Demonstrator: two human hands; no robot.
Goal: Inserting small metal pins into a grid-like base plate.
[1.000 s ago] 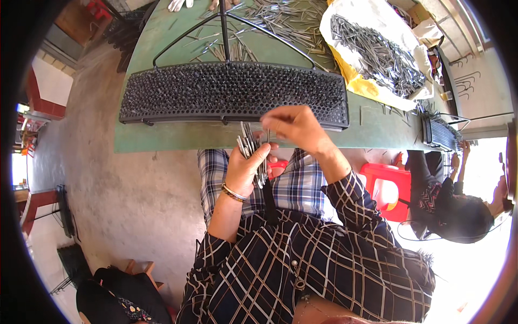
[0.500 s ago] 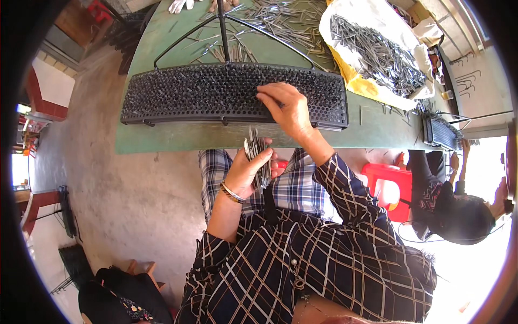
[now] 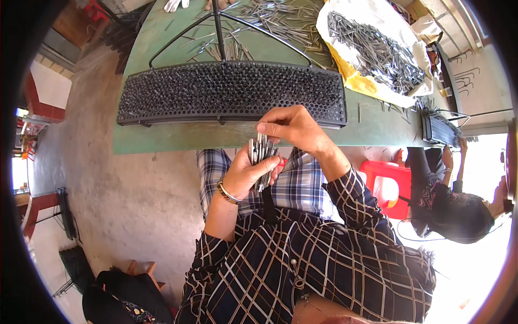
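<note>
My left hand (image 3: pixel 249 174) is closed around a bundle of thin, slim metal rods (image 3: pixel 261 154), held upright in front of my lap. Right above it, my right hand (image 3: pixel 295 128) has thumb and forefinger pinched at the top end of one rod. Just beyond both hands lies a long black perforated rack (image 3: pixel 232 89) on the table. Most of its holes are packed with dark, upright pieces. Along the near edge, more toward the right, a strip of bare holes shows.
The green table (image 3: pixel 178 137) holds loose rods (image 3: pixel 270 21) at the back. A white and yellow sack (image 3: pixel 350 81) heaped with rods lies at right. A black tubular frame (image 3: pixel 220 32) rises behind the rack. A red stool (image 3: pixel 396 189) and another person (image 3: pixel 458 210) are at right.
My right hand has come back from the rack toward me, down to the tops of the rods in my left hand. The left hand keeps its hold nearly in place.
</note>
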